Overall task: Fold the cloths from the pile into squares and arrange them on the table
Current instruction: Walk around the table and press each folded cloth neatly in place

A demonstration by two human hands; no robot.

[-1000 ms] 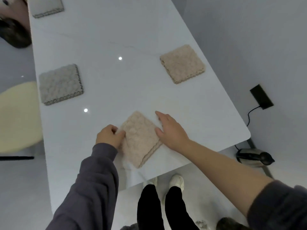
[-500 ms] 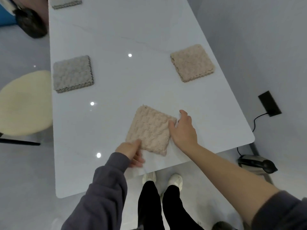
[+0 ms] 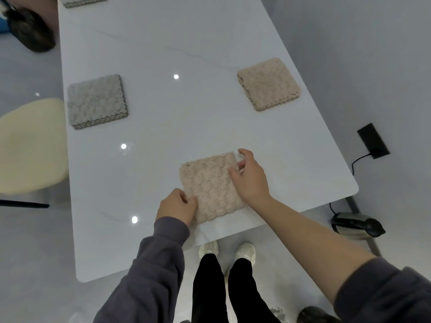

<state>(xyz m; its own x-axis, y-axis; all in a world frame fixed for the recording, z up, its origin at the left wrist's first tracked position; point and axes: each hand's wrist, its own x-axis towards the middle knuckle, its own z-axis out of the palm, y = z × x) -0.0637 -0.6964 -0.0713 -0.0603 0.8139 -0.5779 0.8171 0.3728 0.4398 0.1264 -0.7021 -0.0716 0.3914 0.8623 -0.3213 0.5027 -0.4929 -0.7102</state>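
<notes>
The left hand grips the near left corner of the beige folded cloth and the right hand pinches its far right edge, thumb on top. The cloth lies flat near the front edge of the white table. Farther back and well apart lie a grey folded square on the left and a second beige square on the right, while a cream stool stands just beside the table's left edge and a kettle sits on the floor at right.

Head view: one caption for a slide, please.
Left hand and right hand hold a folded beige cloth on a white table.
</notes>
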